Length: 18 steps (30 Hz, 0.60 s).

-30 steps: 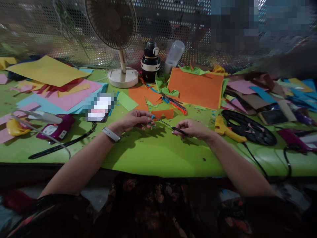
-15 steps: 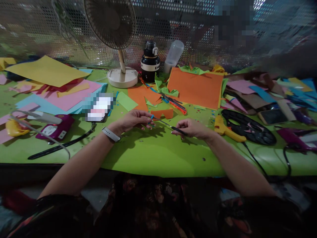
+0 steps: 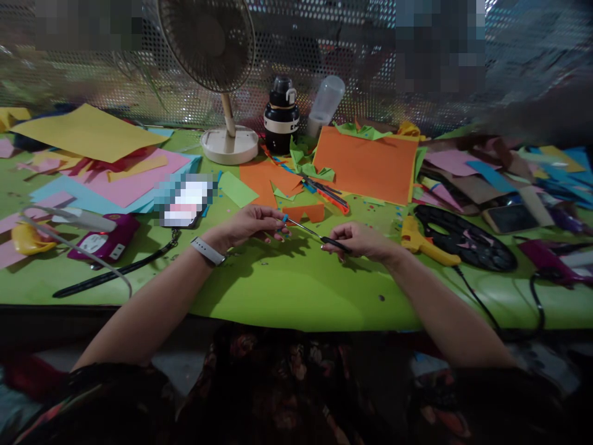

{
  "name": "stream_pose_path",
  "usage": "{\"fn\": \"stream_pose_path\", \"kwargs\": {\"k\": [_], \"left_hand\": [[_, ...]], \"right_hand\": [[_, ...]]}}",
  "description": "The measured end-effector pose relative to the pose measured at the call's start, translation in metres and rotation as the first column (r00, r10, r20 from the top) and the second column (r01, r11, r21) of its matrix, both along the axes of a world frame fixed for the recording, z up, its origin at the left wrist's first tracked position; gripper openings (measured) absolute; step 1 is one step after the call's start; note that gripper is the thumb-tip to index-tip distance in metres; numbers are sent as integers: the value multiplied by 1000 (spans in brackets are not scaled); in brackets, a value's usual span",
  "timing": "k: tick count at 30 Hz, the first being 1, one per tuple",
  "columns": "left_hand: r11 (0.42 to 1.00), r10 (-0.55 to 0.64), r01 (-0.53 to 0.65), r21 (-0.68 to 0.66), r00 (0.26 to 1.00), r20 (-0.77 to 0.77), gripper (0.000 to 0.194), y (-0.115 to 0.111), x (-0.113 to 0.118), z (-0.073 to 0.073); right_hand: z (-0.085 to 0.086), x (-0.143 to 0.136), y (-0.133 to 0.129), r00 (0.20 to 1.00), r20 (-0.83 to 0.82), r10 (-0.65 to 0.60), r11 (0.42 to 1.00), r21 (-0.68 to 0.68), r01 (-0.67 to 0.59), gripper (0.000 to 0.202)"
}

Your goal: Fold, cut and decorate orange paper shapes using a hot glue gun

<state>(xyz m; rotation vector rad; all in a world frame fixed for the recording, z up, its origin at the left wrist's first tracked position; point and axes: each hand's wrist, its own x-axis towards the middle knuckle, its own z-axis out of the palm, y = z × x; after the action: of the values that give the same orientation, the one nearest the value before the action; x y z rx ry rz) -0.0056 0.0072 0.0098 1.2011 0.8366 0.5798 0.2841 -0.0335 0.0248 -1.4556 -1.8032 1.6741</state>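
Observation:
Above the middle of the green table, my right hand [image 3: 354, 240] grips the black handle of a thin metal tool [image 3: 303, 228]. The tool's shaft points left toward my left hand [image 3: 259, 224]. Between the thumb and index finger of my left hand, a small blue piece [image 3: 285, 218] is pinched, and the tool's tip meets it. What the blue piece is made of is too small to tell. Just behind my hands lies a cut orange paper [image 3: 306, 214], with scissors [image 3: 327, 191] with orange on them behind it.
A phone [image 3: 188, 201], a black strap [image 3: 115, 270] and a purple device [image 3: 104, 238] lie left. A fan [image 3: 229, 145] and a black bottle [image 3: 281, 117] stand behind. To the right are a yellow glue gun [image 3: 426, 241], a black palette [image 3: 467, 238] and coloured papers [image 3: 365, 162].

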Motion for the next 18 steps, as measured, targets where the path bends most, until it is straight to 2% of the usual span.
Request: {"fn": "stream_pose_path", "kwargs": {"k": [9, 18], "left_hand": [[998, 30, -30, -49, 999, 10, 24, -2, 1, 3], [1000, 1, 0, -32, 1000, 2, 20, -1, 1, 2]], "right_hand": [[-10, 5, 6, 1000, 0, 26, 1000, -1, -26, 34], [-8, 5, 6, 1000, 8, 18, 1000, -3, -18, 33]]}}
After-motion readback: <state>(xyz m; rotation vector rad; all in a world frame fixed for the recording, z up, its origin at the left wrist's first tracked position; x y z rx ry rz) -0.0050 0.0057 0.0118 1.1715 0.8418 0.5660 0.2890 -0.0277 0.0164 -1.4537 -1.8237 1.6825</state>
